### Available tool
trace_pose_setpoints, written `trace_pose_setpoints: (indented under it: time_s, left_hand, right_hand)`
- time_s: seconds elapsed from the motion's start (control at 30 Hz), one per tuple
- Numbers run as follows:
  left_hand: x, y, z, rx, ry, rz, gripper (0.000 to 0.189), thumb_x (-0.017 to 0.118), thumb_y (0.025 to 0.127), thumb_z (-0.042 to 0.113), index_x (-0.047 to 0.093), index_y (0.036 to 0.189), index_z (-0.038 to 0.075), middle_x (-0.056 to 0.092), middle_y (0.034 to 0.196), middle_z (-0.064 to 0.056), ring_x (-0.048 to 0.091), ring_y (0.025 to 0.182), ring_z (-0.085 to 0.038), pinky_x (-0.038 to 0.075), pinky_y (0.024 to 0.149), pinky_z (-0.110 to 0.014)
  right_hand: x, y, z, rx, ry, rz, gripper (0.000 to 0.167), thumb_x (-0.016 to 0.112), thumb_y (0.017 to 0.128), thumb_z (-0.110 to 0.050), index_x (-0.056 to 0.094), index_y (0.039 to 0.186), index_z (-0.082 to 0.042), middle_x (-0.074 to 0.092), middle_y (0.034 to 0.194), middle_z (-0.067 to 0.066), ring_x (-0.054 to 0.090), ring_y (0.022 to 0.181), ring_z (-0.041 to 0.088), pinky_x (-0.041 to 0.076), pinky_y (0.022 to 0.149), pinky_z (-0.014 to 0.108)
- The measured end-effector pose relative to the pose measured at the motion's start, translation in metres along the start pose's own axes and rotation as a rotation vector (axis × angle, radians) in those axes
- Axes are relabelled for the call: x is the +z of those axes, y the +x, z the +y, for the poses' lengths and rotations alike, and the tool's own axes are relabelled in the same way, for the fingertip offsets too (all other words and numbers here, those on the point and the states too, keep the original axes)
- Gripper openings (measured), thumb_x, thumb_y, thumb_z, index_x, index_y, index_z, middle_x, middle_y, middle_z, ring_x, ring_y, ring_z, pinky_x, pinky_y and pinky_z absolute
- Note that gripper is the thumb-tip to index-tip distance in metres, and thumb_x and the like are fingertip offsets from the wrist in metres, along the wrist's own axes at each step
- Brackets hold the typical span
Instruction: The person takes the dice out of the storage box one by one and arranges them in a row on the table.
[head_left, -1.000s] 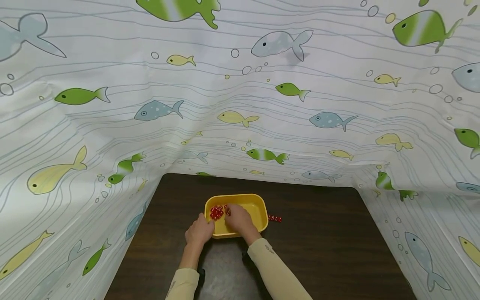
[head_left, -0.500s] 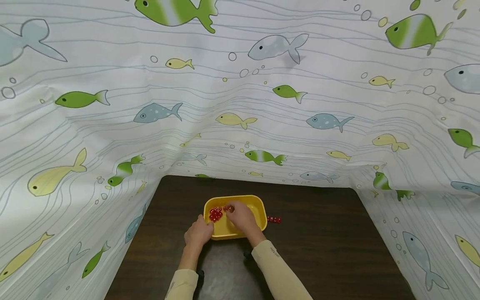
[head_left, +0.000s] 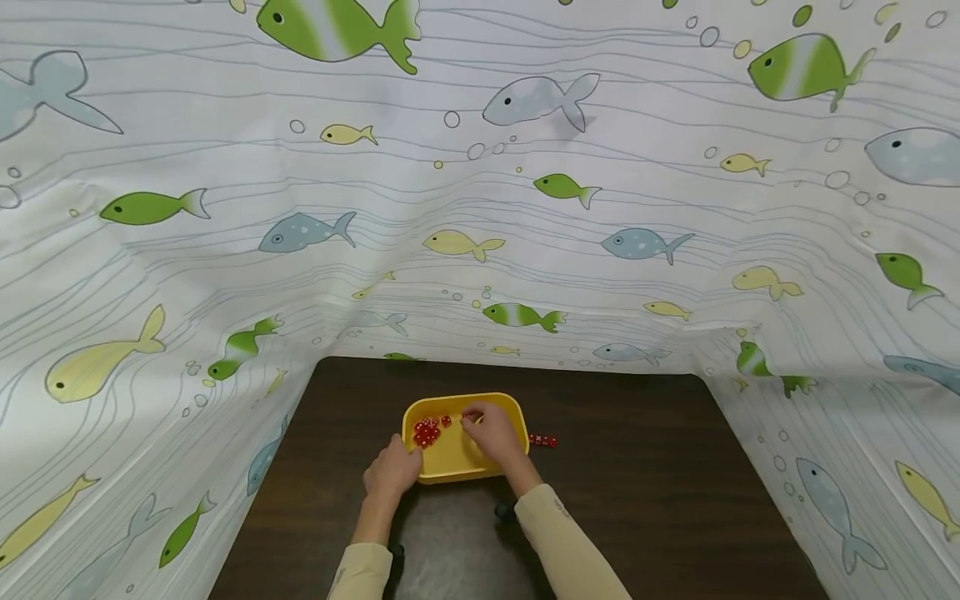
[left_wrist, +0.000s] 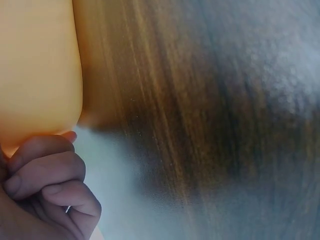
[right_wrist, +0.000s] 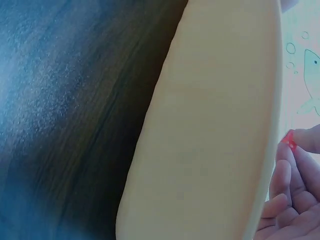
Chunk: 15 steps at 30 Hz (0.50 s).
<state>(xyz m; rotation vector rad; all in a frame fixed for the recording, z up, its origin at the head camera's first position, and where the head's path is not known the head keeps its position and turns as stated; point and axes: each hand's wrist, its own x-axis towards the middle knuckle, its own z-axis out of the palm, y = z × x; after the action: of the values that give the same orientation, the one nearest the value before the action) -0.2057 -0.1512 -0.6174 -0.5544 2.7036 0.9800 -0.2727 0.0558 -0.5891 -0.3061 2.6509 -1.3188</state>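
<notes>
A yellow tray [head_left: 459, 477] sits on the dark table, with a pile of red dice [head_left: 426, 432] at its left end. One single die [head_left: 446, 421] lies just right of that pile. My left hand [head_left: 392, 468] grips the tray's left front corner, its fingers [left_wrist: 52, 167] curled at the wall. Over the tray's inside, my right hand [head_left: 495, 432] pinches a red die [right_wrist: 289, 138] between thumb and fingertip. The tray's outer wall [right_wrist: 210, 120] hides part of this hand in the right wrist view.
A short row of red dice [head_left: 543, 441] lies on the table [head_left: 637, 483] just right of the tray. A white fish-print cloth [head_left: 450, 192] rises around the back and sides of the table.
My right hand has moved a little right, away from the dice pile, uncovering a single die beside it. The left hand stays at the tray corner. The head view has shifted slightly.
</notes>
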Motion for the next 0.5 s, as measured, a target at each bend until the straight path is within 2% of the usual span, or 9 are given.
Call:
trace_pose_setpoints:
  time_s: [0.2, 0.5]
  left_hand:
    - [0.001, 0.002, -0.004, -0.005, -0.001, -0.002, 0.064, 0.053, 0.104, 0.035, 0.044, 0.150, -0.009, 0.065, 0.102, -0.018, 0.059, 0.081, -0.030, 0.049, 0.080, -0.050]
    - [0.001, 0.004, -0.004, 0.010, -0.013, -0.014, 0.063, 0.053, 0.104, 0.035, 0.045, 0.148, -0.009, 0.063, 0.096, -0.016, 0.058, 0.079, -0.030, 0.046, 0.076, -0.047]
  right_hand:
    - [-0.008, -0.003, 0.003, -0.025, 0.034, 0.065, 0.021, 0.073, 0.102, -0.020, 0.078, 0.118, -0.006, 0.073, 0.105, 0.004, 0.060, 0.087, 0.017, 0.055, 0.081, 0.036]
    - [-0.027, -0.007, 0.016, -0.012, 0.027, 0.168, 0.018, 0.074, 0.101, -0.021, 0.079, 0.114, -0.009, 0.073, 0.101, 0.002, 0.060, 0.086, 0.017, 0.053, 0.077, 0.031]
